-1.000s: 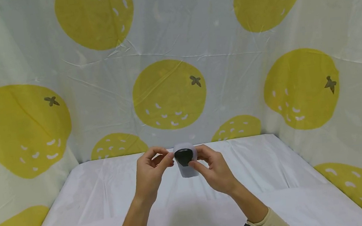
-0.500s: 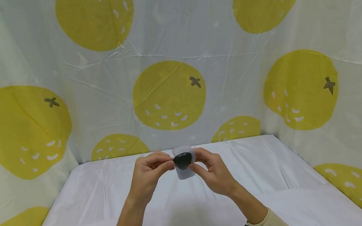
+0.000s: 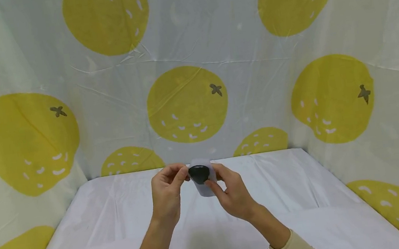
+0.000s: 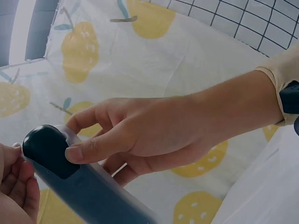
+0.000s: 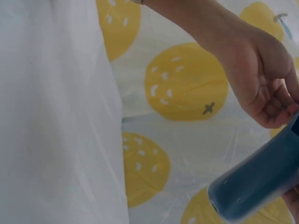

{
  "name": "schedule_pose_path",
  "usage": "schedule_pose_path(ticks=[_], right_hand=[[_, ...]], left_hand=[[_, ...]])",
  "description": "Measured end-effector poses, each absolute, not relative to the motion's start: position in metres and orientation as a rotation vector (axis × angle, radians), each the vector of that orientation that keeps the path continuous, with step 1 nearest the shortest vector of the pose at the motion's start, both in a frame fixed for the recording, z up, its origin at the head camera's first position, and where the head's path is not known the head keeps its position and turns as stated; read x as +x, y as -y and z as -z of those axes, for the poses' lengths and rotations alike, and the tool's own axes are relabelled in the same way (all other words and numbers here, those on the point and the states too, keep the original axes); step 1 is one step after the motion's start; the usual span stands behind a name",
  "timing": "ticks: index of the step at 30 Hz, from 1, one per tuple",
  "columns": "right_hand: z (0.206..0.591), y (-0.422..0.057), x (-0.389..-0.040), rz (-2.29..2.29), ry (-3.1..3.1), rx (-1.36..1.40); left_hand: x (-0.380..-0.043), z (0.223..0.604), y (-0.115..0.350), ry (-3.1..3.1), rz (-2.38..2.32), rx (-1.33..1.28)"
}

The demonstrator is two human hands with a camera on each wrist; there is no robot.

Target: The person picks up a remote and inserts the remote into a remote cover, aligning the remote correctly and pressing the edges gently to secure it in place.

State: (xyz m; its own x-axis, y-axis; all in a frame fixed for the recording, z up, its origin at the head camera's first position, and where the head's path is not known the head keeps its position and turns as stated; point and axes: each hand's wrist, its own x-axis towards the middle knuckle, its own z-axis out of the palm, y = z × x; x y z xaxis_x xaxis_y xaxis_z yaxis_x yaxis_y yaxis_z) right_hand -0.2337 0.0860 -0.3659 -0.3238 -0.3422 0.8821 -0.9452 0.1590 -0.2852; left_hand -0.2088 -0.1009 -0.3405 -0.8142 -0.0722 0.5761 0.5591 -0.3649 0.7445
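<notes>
A long, smooth device with a rounded black end piece (image 3: 199, 174) is held upright above the table in the head view. Its body (image 3: 205, 189) looks pale grey there, bluer in the wrist views; I cannot tell its exact kind. My right hand (image 3: 233, 192) grips it from the right, thumb on the lower edge of the black part (image 4: 49, 149) and fingers behind the body. On the opposite side, my left hand (image 3: 166, 195) pinches at the left edge of the black end with thumb and forefinger. Whatever small part lies between those fingertips is hidden.
A white-covered table (image 3: 287, 196) stretches below the hands. Curtains with yellow fruit prints (image 3: 187, 103) enclose the back and both sides. A dark wire grid (image 4: 252, 23) shows at the top of the left wrist view.
My left hand dipped and turned flatter half a second ago, then came back more upright. The device tipped with it and now sits slightly further left. The right hand keeps its grip.
</notes>
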Motion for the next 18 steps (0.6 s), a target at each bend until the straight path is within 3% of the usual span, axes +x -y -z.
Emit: schedule_pose_path(ticks=[10,18], right_hand=[[0.367,-0.081,-0.232,-1.215,1.773,1.167],[0.365,-0.086,-0.229,-1.400,1.772,1.134]], left_hand=[[-0.221,0.357,0.092,1.416,1.648,-0.783],[-0.228,0.368,0.084,1.378,1.664,-0.910]])
